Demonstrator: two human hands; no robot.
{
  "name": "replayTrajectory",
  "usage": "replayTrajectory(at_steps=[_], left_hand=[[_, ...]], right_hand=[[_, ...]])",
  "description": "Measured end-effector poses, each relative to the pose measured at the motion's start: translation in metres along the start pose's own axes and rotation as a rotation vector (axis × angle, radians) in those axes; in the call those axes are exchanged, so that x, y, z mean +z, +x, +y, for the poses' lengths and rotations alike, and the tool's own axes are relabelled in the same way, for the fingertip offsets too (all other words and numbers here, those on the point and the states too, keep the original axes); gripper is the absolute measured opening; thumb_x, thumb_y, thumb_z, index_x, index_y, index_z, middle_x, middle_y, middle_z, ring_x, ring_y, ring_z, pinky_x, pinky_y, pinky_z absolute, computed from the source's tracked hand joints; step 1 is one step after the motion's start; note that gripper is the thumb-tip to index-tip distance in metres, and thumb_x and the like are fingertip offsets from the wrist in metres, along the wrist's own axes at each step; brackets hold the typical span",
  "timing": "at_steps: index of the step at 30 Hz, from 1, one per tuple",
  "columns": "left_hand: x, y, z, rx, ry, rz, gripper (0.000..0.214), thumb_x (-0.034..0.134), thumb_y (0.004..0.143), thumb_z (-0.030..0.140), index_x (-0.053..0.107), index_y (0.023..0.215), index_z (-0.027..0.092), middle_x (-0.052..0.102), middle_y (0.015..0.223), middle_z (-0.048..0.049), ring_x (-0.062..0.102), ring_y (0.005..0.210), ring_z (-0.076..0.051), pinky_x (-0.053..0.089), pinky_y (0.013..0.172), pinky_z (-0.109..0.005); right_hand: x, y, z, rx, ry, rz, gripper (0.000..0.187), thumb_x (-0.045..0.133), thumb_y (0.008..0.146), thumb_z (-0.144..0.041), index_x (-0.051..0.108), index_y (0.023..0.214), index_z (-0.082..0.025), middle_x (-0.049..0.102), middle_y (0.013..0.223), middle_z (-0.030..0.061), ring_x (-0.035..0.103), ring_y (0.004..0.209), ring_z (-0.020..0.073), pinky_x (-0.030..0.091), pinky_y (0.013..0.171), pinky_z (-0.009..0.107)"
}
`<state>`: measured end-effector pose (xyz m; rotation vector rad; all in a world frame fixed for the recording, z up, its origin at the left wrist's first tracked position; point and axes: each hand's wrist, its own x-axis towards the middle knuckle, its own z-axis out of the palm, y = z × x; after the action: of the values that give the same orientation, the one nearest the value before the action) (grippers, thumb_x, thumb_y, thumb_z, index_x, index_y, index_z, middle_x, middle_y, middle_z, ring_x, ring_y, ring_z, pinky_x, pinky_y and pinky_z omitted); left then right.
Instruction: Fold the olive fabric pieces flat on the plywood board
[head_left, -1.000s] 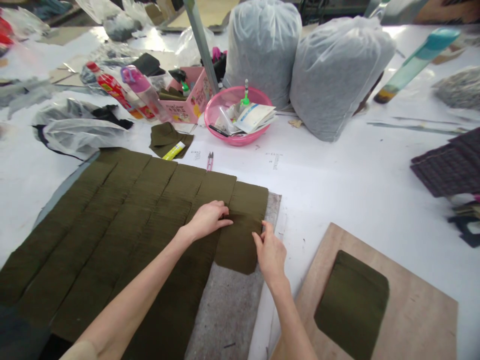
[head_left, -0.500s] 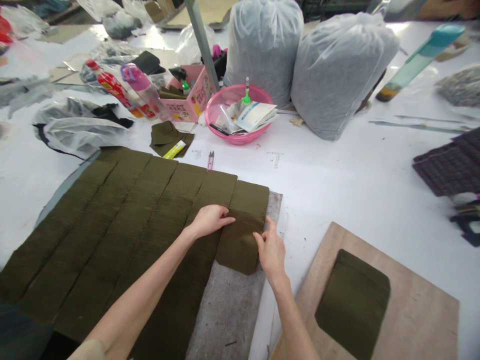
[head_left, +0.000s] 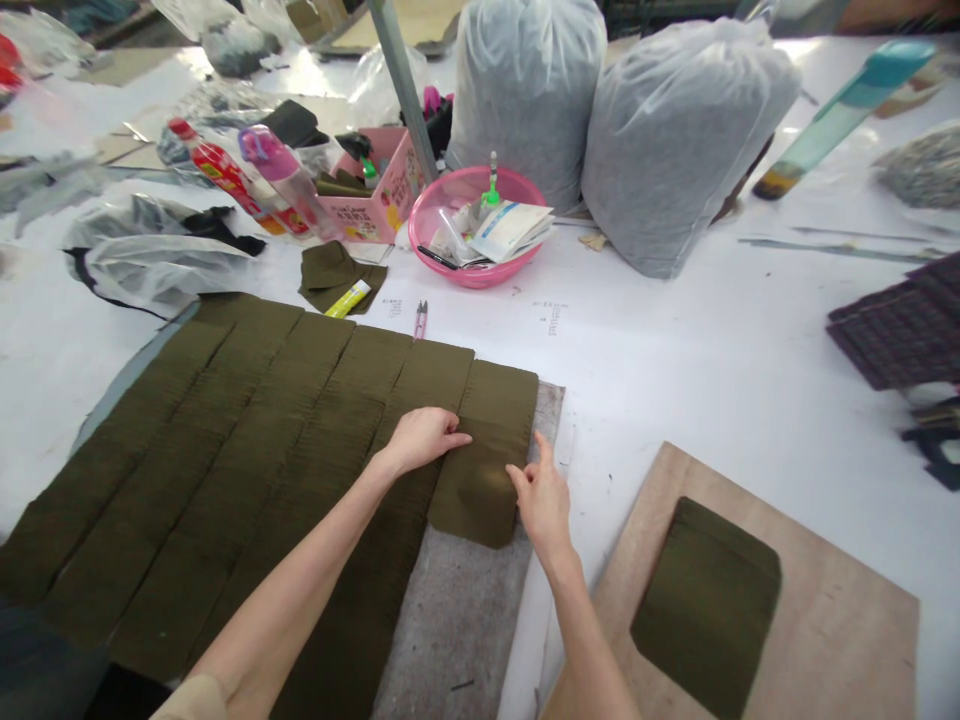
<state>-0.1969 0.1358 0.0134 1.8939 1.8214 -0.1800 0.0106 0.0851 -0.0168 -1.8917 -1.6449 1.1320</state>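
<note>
An olive-green fabric piece lies at the right end of overlapping rows of similar fabric pieces, its lower end over a grey, felt-like sheet. On the piece's left edge rests my left hand, fingers curled against the cloth and thumb reaching over it. My right hand is at the right edge, with the thumb touching the piece and the index finger stretched apart beyond the edge. The undersides of both hands are hidden. Another olive piece with rounded corners lies flat on a wooden board at the right.
Behind the rows are pink thread snips, a yellow tube on olive scraps, and a pink basin of small items. Two stuffed white bags stand at the back. Bottles and a pink box are at the back left.
Both hands stay nearly where they were. The surface of the fabric piece between them shows a slightly different bulge, and its lower edge has shifted a little.
</note>
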Motion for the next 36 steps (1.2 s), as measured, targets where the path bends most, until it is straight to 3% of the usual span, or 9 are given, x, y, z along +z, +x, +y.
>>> replayTrajectory(at_steps=[11,14,17,20,23,27,32,36], left_hand=[[0.002,-0.003,0.003,-0.032,-0.009,0.025,0.034,0.058,0.080,0.050,0.057,0.065,0.020,0.063,0.065,-0.0010,0.057,0.062,-0.016,0.028,0.053,-0.026],[0.005,-0.008,0.004,-0.071,-0.079,0.066,0.027,0.062,0.079,0.047,0.057,0.077,0.020,0.063,0.068,0.0007,0.057,0.062,-0.015,0.029,0.053,-0.025],[0.010,-0.017,0.003,-0.084,-0.161,0.182,0.024,0.062,0.081,0.039,0.054,0.094,0.021,0.061,0.073,0.0020,0.056,0.063,-0.014,0.035,0.056,-0.025],[0.019,-0.029,0.002,-0.011,-0.192,0.338,0.016,0.058,0.086,0.032,0.053,0.096,0.021,0.061,0.084,-0.0004,0.058,0.073,-0.015,0.042,0.064,-0.026],[0.031,-0.040,0.002,0.115,-0.156,0.406,0.009,0.053,0.089,0.028,0.056,0.093,0.020,0.060,0.093,-0.0031,0.057,0.090,-0.018,0.046,0.077,-0.029],[0.043,-0.046,0.002,0.152,-0.090,0.438,0.013,0.050,0.091,0.029,0.058,0.097,0.021,0.059,0.098,-0.0057,0.055,0.098,-0.021,0.047,0.084,-0.033],[0.043,-0.047,0.004,0.140,-0.025,0.467,0.016,0.049,0.092,0.030,0.060,0.100,0.020,0.060,0.101,-0.0075,0.055,0.100,-0.022,0.049,0.086,-0.036],[0.046,-0.046,0.015,0.208,0.017,0.519,0.030,0.045,0.094,0.027,0.055,0.120,0.017,0.055,0.126,-0.0114,0.048,0.119,-0.024,0.044,0.101,-0.041]], right_hand=[[0.002,-0.002,-0.004,-0.012,-0.203,0.043,0.064,0.049,0.086,-0.027,0.028,0.144,-0.013,0.065,0.066,0.0001,0.064,0.062,0.0212,0.038,0.054,0.029],[0.003,-0.005,-0.006,-0.025,-0.310,0.086,0.063,0.051,0.087,-0.029,0.028,0.144,-0.017,0.067,0.071,0.0029,0.064,0.060,0.0210,0.037,0.053,0.028],[0.000,-0.009,-0.006,-0.059,-0.353,0.158,0.056,0.052,0.089,-0.034,0.035,0.140,-0.019,0.068,0.083,0.0066,0.064,0.067,0.0214,0.038,0.056,0.029],[-0.003,-0.009,-0.003,-0.109,-0.321,0.179,0.035,0.050,0.090,-0.033,0.049,0.123,-0.020,0.065,0.097,0.0079,0.063,0.078,0.0208,0.040,0.060,0.029],[-0.004,-0.005,0.000,-0.170,-0.288,0.152,0.018,0.048,0.092,-0.028,0.057,0.106,-0.022,0.062,0.101,0.0052,0.061,0.081,0.0179,0.040,0.063,0.027],[-0.001,0.000,0.002,-0.225,-0.306,0.110,0.016,0.049,0.091,-0.024,0.059,0.104,-0.024,0.060,0.099,0.0032,0.059,0.080,0.0165,0.039,0.063,0.026],[0.000,0.001,0.001,-0.220,-0.326,0.109,0.017,0.050,0.090,-0.022,0.060,0.103,-0.024,0.059,0.098,0.0036,0.058,0.079,0.0175,0.038,0.061,0.027],[0.003,0.001,-0.002,-0.198,-0.287,0.129,0.017,0.050,0.090,-0.020,0.062,0.102,-0.024,0.059,0.097,0.0050,0.058,0.081,0.0199,0.041,0.063,0.030]])
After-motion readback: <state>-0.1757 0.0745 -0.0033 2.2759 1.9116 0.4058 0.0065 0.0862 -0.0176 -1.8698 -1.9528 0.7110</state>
